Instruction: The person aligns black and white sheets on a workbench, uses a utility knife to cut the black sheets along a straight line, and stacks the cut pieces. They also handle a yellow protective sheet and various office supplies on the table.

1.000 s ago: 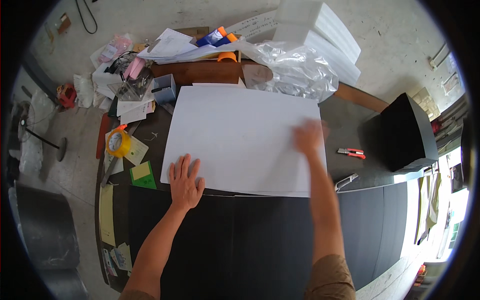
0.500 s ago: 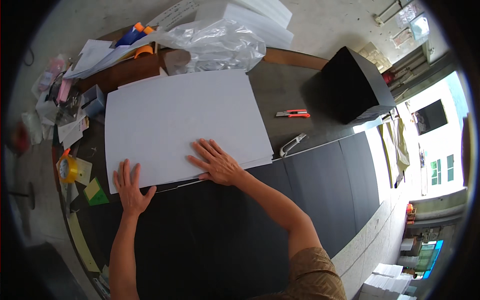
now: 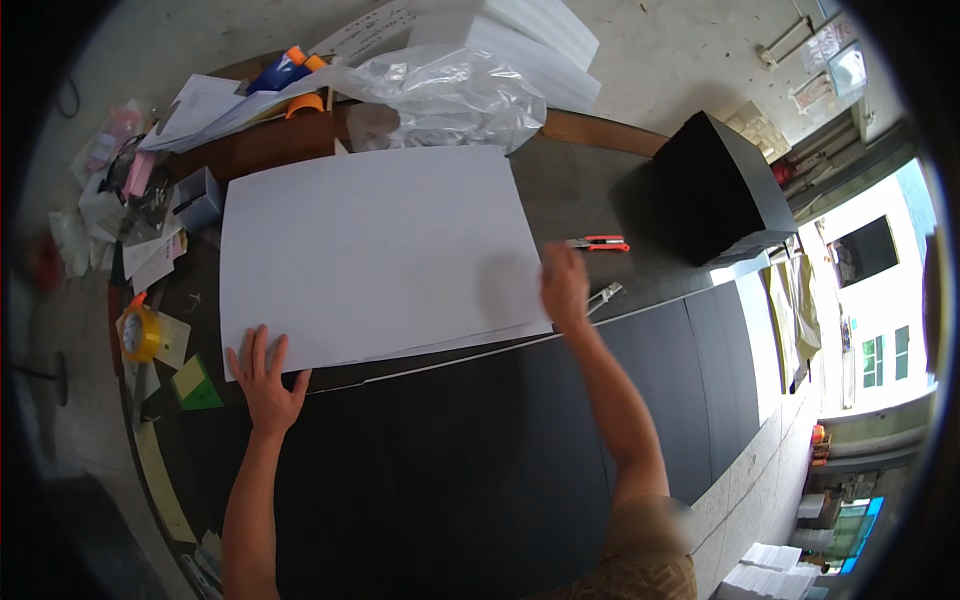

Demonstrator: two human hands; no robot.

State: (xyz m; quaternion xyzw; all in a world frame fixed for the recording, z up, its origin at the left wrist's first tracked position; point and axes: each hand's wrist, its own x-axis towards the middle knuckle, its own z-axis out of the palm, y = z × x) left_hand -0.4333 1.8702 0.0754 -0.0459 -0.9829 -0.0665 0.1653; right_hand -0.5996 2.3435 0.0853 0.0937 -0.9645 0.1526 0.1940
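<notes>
A stack of large white paper sheets point(image 3: 380, 250) lies on the dark work table. My left hand point(image 3: 265, 385) rests flat on the stack's near left corner, with its fingers spread. At the right edge of the sheets is my right hand point(image 3: 566, 285), smeared by motion, so its fingers do not show clearly. Just beyond it lies a red utility knife point(image 3: 603, 243). A silver-grey utility knife point(image 3: 605, 296) lies partly hidden behind that hand. Black sheets point(image 3: 430, 450) cover the near side of the table, below the white stack.
A tall black block of stacked sheets point(image 3: 715, 190) stands at the far right. Crumpled clear plastic point(image 3: 450, 95) lies behind the paper. On the left are a yellow tape roll point(image 3: 139, 333), a green-and-yellow pad point(image 3: 196, 384) and a grey box point(image 3: 198, 200).
My right hand has left the paper's near edge and moved right to the sheets' right side. My left hand stays at the corner. The sheets look more evenly lined up.
</notes>
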